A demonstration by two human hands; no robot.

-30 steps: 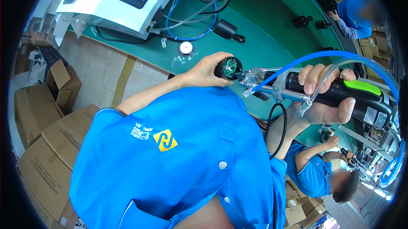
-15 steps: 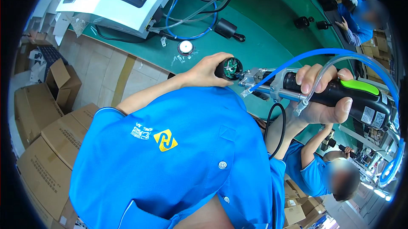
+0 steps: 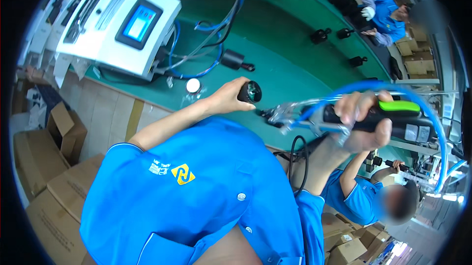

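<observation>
Here, the left hand grips a small black lens-fronted cylinder, and the right hand is closed around a black-and-green pneumatic tool.
Head view: the tool's long axis runs toward the cylinder, its metal tip just beside it, above the green worktop. Cardboard boxes sit below the worktop's near edge; their contents are hidden.

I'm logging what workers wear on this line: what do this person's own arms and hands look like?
Both forearms are bare. The left hand and right hand wear no gloves, and no rings or watch show. The short sleeves belong to a bright blue shirt with a yellow and white chest emblem and white buttons.
</observation>
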